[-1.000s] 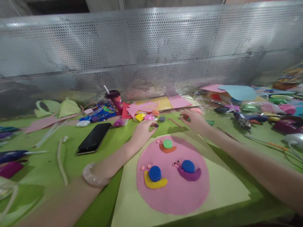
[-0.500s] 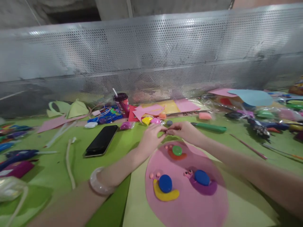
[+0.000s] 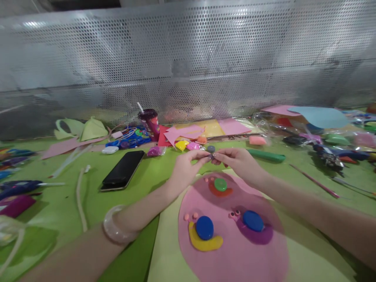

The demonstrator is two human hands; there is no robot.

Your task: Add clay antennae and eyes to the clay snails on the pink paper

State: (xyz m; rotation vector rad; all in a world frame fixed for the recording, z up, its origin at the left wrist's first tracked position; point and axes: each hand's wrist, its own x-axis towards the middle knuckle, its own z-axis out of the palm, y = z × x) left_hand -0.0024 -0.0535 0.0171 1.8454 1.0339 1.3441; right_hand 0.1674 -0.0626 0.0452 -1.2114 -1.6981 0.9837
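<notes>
My left hand (image 3: 185, 169) and my right hand (image 3: 239, 162) meet above the far edge of a pink paper circle (image 3: 232, 250). Both pinch a tiny dark piece (image 3: 210, 156) between their fingertips. On the circle lie three clay snails with bottle-cap shells: an orange one with a green cap (image 3: 220, 185), a yellow one with a blue cap (image 3: 205, 228), and a purple one with a blue cap (image 3: 253, 221). The circle rests on a pale yellow sheet (image 3: 169, 250). My left wrist wears a clear bangle (image 3: 116, 231).
A black phone (image 3: 122, 175) lies to the left on the green table (image 3: 58, 219). A green marker (image 3: 266, 156), small clay lumps (image 3: 188, 145), a purple cup (image 3: 149, 122) and coloured paper sheets (image 3: 205, 128) sit beyond my hands. Craft clutter fills both sides. A perforated metal screen (image 3: 188, 58) stands behind.
My right hand left the green marker on the table and came in to meet my left hand; both now pinch the small dark piece, raised slightly off the table.
</notes>
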